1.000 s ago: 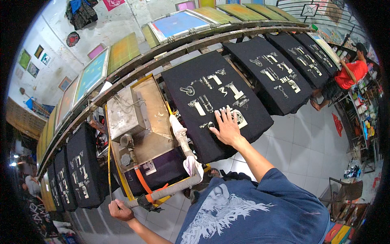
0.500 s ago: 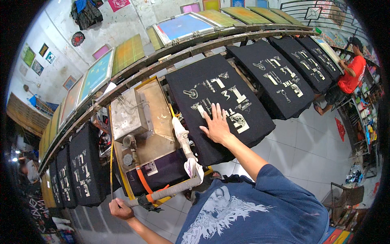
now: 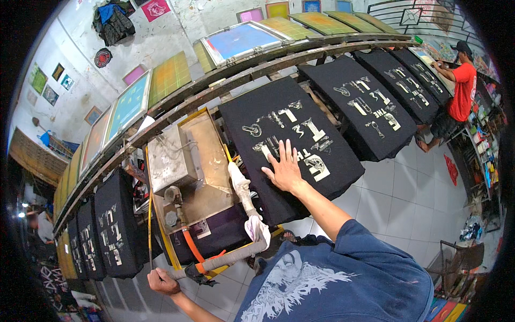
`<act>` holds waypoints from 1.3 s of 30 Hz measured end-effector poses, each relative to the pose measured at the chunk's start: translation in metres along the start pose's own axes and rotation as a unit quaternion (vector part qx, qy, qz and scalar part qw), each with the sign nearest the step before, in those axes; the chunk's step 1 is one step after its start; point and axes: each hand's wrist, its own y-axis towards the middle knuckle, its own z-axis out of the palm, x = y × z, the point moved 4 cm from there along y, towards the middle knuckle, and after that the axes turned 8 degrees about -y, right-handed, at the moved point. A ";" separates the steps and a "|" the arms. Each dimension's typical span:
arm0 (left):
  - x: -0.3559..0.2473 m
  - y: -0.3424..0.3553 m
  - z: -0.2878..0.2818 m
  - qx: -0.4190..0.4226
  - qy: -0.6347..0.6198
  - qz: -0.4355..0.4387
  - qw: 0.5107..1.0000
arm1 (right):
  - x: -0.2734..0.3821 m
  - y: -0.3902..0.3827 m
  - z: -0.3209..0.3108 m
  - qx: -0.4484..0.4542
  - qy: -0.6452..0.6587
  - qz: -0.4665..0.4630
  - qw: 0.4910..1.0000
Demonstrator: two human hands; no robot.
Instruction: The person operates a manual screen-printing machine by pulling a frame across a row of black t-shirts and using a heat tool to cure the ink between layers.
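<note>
My right hand (image 3: 285, 170) lies flat, fingers spread, on a black T-shirt (image 3: 322, 185) stretched over a board and printed with pale lettering and drawings. My left hand (image 3: 164, 282) is closed at the near left corner of a metal heater unit (image 3: 212, 155), round the end of its cloth-wrapped handle bar (image 3: 236, 256). A thin yellow rod (image 3: 150, 231) runs down to this hand. The heater sits in a yellow frame over another printed black shirt (image 3: 217, 229), partly covered. An orange hose (image 3: 192, 244) runs from the heater to the bar.
More printed black shirts (image 3: 354, 102) lie on boards to the right, others (image 3: 115, 231) to the left. Printing screens (image 3: 244, 40) lean along the rail (image 3: 257, 70) behind. At far right a person in a red shirt (image 3: 465, 91) handles a screen (image 3: 432, 64).
The whole view has shifted slightly. The person at far right has straightened up and raised their arms. My hands keep their places on the shirt and the bar.
</note>
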 end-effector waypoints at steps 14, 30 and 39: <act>-0.001 -0.001 -0.001 0.006 0.010 -0.016 1.000 | -0.112 0.019 -0.015 0.044 -0.077 0.122 0.989; 0.004 -0.002 -0.002 0.025 0.012 -0.021 0.999 | -0.132 0.118 0.006 0.067 -0.111 0.120 0.984; -0.004 0.000 -0.003 0.013 0.000 -0.023 1.000 | -0.128 0.131 0.008 0.046 -0.120 0.092 0.987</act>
